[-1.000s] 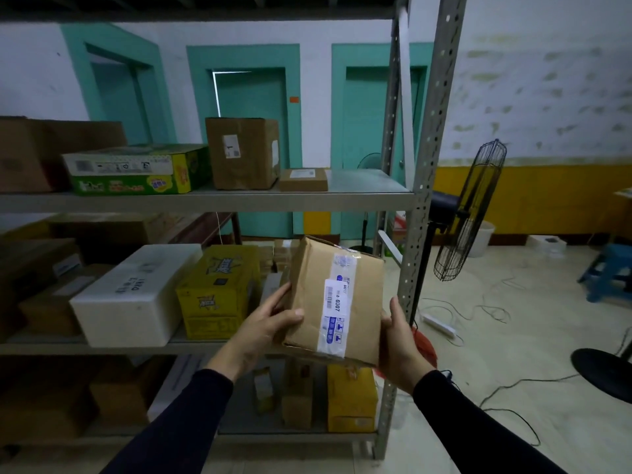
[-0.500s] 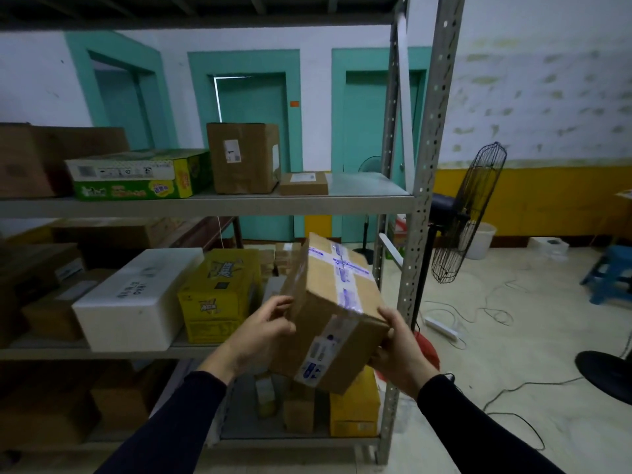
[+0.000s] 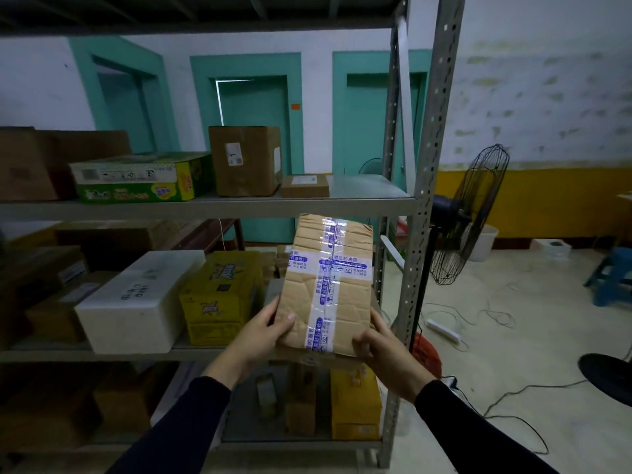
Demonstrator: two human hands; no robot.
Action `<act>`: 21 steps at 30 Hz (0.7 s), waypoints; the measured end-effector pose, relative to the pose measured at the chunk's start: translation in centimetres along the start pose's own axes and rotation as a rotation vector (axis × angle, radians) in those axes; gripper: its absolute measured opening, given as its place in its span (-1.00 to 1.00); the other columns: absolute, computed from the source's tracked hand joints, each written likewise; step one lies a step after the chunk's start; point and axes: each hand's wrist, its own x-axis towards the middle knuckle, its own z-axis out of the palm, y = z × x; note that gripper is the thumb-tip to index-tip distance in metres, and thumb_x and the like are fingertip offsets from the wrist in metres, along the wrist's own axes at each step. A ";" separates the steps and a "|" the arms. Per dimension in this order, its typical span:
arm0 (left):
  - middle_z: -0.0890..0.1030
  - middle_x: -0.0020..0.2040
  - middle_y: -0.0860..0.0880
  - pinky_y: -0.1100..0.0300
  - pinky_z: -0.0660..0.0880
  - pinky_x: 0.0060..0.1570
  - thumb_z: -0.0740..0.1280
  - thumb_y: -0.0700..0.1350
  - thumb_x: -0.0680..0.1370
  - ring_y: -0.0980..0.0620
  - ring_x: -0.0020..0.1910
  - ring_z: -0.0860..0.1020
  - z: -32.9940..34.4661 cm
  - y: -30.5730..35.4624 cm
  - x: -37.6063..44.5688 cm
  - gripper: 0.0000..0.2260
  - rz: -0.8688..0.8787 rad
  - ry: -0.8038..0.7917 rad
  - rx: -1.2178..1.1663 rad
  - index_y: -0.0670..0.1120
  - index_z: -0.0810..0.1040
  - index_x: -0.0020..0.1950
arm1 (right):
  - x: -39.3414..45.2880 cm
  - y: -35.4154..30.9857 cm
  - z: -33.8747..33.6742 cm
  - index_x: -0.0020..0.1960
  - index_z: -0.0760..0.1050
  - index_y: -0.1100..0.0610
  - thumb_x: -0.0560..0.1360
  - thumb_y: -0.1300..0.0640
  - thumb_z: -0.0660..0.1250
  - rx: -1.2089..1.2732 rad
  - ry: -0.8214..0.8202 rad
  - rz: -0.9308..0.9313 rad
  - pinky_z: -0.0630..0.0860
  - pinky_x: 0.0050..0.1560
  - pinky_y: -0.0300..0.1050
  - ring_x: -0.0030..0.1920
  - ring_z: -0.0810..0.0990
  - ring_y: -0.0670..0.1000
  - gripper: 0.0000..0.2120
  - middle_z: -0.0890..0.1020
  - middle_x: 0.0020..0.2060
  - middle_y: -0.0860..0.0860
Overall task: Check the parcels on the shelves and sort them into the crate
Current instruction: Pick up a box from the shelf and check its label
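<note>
My left hand (image 3: 265, 331) and right hand (image 3: 386, 350) grip the near corners of the parcel (image 3: 328, 285), thumbs curled over its top. It hangs in front of the middle shelf (image 3: 85, 354), clear of the boards. A second ago its white address label faced me; now I have rolled it so the cross of blue-printed tape (image 3: 325, 268) faces up. I judge the checking is nearly done. The tape carries Chinese characters, too small to read. No crate is in view.

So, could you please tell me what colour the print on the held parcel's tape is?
Blue print on clear tape, seen in the head view.
</note>
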 end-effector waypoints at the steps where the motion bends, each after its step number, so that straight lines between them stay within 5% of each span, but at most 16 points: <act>1: 0.61 0.14 0.14 0.37 0.52 -0.17 0.26 -0.10 0.65 0.23 0.02 0.59 -0.1 -0.2 0.1 -0.67 0.000 -0.004 0.013 0.24 0.32 0.33 | -0.1 -0.1 0.2 0.52 0.26 -0.11 0.35 0.25 0.39 -0.007 0.001 0.003 0.60 0.13 0.04 0.30 0.56 0.19 -0.21 0.55 0.32 0.14; 4: 0.57 0.07 0.22 0.41 0.46 -0.21 0.22 -0.06 0.67 0.28 -0.01 0.55 0.0 -0.3 0.4 -0.62 0.008 0.010 0.037 0.19 0.28 0.46 | -0.2 0.0 0.6 0.49 0.29 -0.17 0.40 0.18 0.40 -0.011 0.008 -0.023 0.56 0.19 0.05 0.31 0.55 0.15 -0.28 0.56 0.32 0.10; 8: 0.59 -0.02 0.16 0.38 0.50 -0.29 0.15 -0.08 0.70 0.22 -0.10 0.56 0.3 -0.2 0.5 -0.68 0.025 0.138 -0.041 0.17 0.30 0.44 | 0.2 -0.1 0.7 0.50 0.32 -0.24 0.52 -0.33 0.31 -0.091 0.039 -0.050 0.39 0.41 0.13 0.39 0.49 0.00 -0.41 0.57 0.35 -0.07; 11: 0.67 -0.01 0.00 0.12 0.54 -0.20 0.13 -0.05 0.71 0.02 -0.06 0.63 -0.3 -0.4 0.7 -0.74 -0.032 0.251 -0.196 0.08 0.43 0.38 | 1.0 -0.3 0.2 0.51 0.32 -0.26 0.59 -0.27 0.23 -0.099 0.105 -0.043 0.49 0.26 0.00 0.38 0.49 -0.01 -0.50 0.51 0.40 -0.06; 13: 0.68 0.02 -0.09 0.01 0.57 -0.13 0.13 -0.02 0.71 -0.10 -0.03 0.64 -0.8 -0.8 0.8 -0.76 -0.096 0.294 -0.356 0.04 0.48 0.32 | 1.1 -0.1 0.0 0.50 0.29 -0.28 0.62 -0.17 0.27 -0.145 0.161 -0.061 0.54 0.28 0.08 0.35 0.50 0.02 -0.53 0.41 0.43 -0.03; 16: 0.67 0.05 -0.18 -0.20 0.58 -0.02 0.11 0.00 0.71 -0.20 0.00 0.63 -1.3 -1.0 0.7 -0.76 -0.179 0.298 -0.523 0.02 0.53 0.23 | 1.0 -0.3 -0.2 0.59 0.18 -0.16 0.50 -0.37 0.33 -0.373 0.264 -0.074 0.45 0.41 0.11 0.41 0.41 0.07 -0.25 0.25 0.49 -0.03; 19: 0.65 0.16 -0.21 -0.36 0.51 0.13 0.13 0.02 0.70 -0.26 0.14 0.60 -2.0 -1.5 0.8 -0.75 -0.217 0.303 -0.614 0.04 0.51 0.29 | 0.9 -1.1 0.0 0.53 0.31 0.05 0.43 -0.40 0.38 -0.162 0.230 0.036 0.48 0.37 0.09 0.32 0.56 0.10 -0.17 0.52 0.38 0.04; 21: 0.64 0.20 -0.22 -0.41 0.46 0.18 0.14 0.03 0.69 -0.27 0.20 0.59 -2.3 -1.7 1.0 -0.73 -0.225 0.295 -0.641 0.04 0.50 0.34 | 0.7 -1.7 0.7 0.36 0.48 0.02 0.53 -0.28 0.34 0.023 0.147 0.115 0.59 0.24 0.10 0.19 0.66 0.12 -0.47 0.70 0.17 0.09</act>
